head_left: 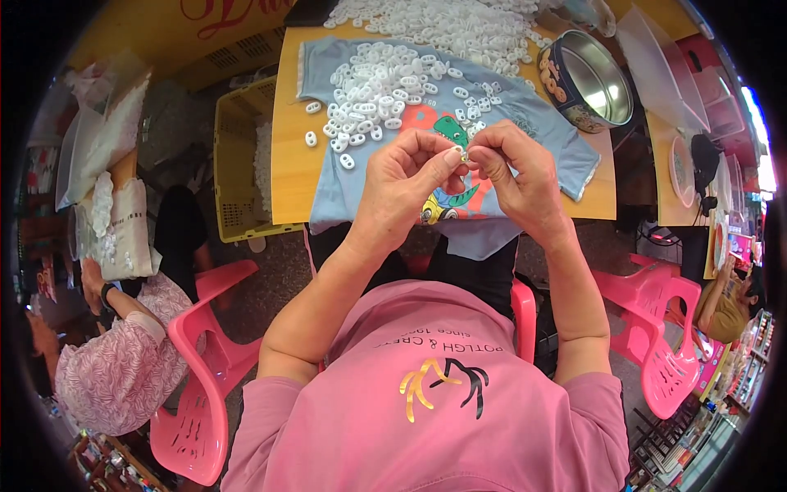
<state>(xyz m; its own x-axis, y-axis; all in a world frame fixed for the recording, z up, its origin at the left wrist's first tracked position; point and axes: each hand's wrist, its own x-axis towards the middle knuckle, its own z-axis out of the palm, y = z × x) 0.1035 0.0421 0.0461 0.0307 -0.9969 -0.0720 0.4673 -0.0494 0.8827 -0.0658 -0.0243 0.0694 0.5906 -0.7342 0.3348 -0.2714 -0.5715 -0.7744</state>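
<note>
My left hand (414, 176) and my right hand (515, 174) meet over the near middle of the table, fingertips almost touching. Both are closed in a pinch on one small white plastic piece (461, 154), mostly hidden by the fingers. Beneath them a grey-blue T-shirt (328, 193) with a dinosaur print lies spread and hangs over the near edge. Just beyond my left hand is a heap of white oval plastic pieces (373, 86), each with two holes. A smaller group of white pieces with darker centres (475, 107) lies beyond my fingertips.
A bigger heap of white pieces (459, 29) covers the table's (291, 164) far side. An open round tin (592, 82) stands at the right. To the left is a yellow crate (238, 189). Pink chairs (205, 369) flank me, and a person in a patterned top (123, 361) sits at left.
</note>
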